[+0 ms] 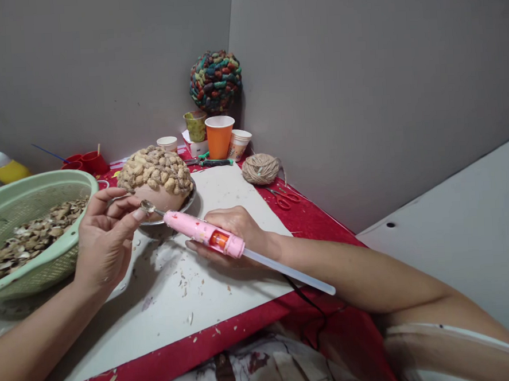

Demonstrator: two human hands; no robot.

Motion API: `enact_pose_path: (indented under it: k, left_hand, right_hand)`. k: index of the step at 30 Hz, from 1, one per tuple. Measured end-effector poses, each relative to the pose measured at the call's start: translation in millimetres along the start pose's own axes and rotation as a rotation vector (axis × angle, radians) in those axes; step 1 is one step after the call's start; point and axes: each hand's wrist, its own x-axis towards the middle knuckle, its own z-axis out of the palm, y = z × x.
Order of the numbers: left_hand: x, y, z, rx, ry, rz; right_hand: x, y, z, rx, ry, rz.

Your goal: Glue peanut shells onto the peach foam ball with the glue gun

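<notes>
- The right hand (239,229) is gripping a pink glue gun (203,231), its nozzle meeting a small shell (131,190) that the left hand (104,240) is pinching.
- That shell is looking light and brittle, best held by its edges.
- A green basket (42,186) is holding loose shells beside the half-covered ball (157,176).

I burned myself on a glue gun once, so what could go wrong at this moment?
1. The pink glue gun in the right hand has its metal tip right at the left hand fingertips, which pinch a small piece; a burn seems likely.
2. Its black cord drops over the table edge onto the lap and might snag.
3. Glue may drip on the white board beside the shell-covered ball.
</notes>
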Motion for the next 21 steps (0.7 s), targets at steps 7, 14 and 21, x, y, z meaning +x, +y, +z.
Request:
enact_pose_path:
  k: [7,14,21]
  left_hand:
    - [0.3,-1.3,-2.7,-0.004,0.006,0.001]
    - [-2.3,-1.4,-2.3,0.019,0.004,-0.033]
    - [1.7,6.7,-4.0,0.045,0.034,0.023]
  right_hand:
    - [1.2,0.4,-1.1,0.061,0.011,0.016]
    - [0.3,2.2,3.2,0.074,0.032,0.048]
    - [7.2,2.7,-2.6,0.091,0.217,-0.067]
